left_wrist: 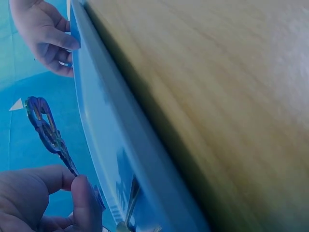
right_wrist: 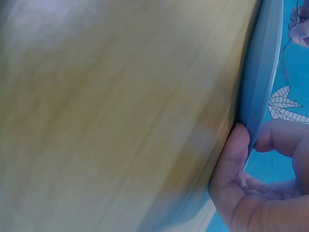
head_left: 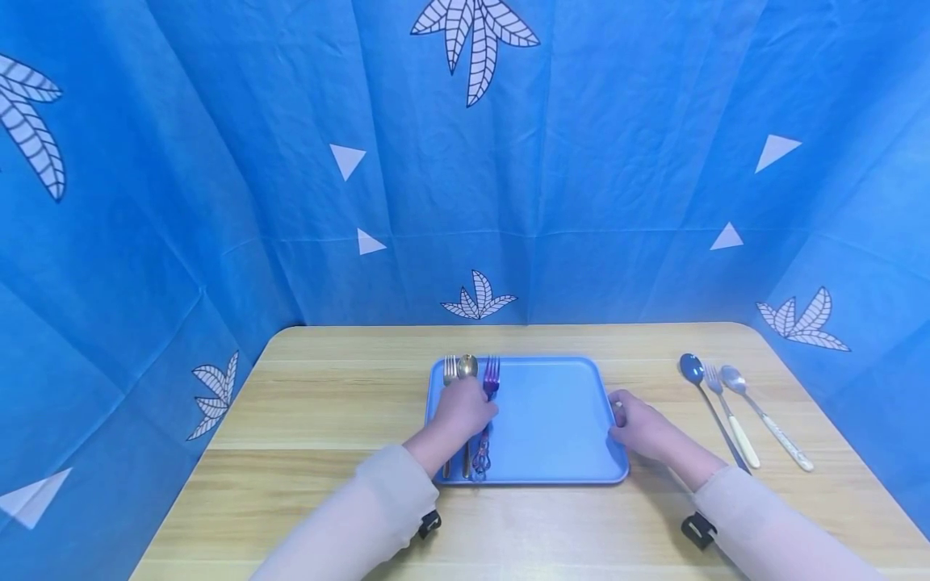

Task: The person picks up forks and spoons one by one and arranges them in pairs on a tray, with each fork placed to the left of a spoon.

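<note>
Tabletop [head_left: 327, 403], bearing tray [head_left: 552, 420]; step in hand, as judged: setting out a row at the tray's left edge.
Tray: lying midway between the tabletop's left and right edges. Right hand [head_left: 643, 425]: gripping the tray's right edge, seemingly steadying it. Left hand [head_left: 461, 407]: pinching purple fork [head_left: 491, 384] between thumb and finger, holding it over the tray's left part. Gold spoon [head_left: 468, 366]: lying just left of it. Plain fork [head_left: 450, 373]: lying nearest the tray's left edge. Dark spoon [head_left: 692, 369], cream fork [head_left: 743, 440], pale spoon [head_left: 733, 378]: lying off the tray, toward the tabletop's right edge. Next move, as judged: calling for lowering the purple fork alongside the gold spoon, then loosening the pinch.
</note>
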`<state>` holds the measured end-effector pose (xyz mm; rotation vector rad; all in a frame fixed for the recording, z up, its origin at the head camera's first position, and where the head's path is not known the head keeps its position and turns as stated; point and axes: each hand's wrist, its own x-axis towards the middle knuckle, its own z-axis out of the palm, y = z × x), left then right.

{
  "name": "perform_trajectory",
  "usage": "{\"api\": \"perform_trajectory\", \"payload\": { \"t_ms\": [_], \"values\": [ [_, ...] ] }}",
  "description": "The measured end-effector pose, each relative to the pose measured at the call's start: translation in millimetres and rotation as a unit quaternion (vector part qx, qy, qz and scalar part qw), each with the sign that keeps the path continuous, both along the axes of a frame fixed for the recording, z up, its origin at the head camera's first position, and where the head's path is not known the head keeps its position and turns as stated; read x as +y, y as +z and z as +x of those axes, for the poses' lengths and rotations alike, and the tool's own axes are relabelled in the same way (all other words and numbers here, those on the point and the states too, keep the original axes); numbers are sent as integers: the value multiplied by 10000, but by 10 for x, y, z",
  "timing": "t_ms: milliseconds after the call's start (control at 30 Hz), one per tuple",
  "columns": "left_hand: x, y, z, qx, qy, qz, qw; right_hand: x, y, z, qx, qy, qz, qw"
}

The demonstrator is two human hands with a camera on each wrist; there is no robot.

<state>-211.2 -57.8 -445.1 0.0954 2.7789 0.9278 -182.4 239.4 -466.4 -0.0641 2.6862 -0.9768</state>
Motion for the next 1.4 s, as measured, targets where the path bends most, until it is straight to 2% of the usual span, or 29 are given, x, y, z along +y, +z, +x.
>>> {"api": "perform_trajectory", "payload": {
  "t_ms": [300,433,633,833,1133,1400],
  "values": [
    [96,-60,-2,258,-162,-124,9995,-3,-5,8,-27,-1,33,10000],
    [160,-75,-4,190,-118,-144,9996,-4,-2,9,-16,7,43,10000],
    [243,-84,-23,54,-14,76,10000,6,-1,9,-48,-14,19,10000],
    [291,-114,-54,182,7,-34,9998,13,-4,6,-48,-12,28,10000],
    [329,-188,-85,212,87,29,9997,8,-5,-1,-47,19,63,10000],
    [362,-187,-86,208,50,-38,9998,-2,3,-7,-82,3,63,9999]
  ]
}}
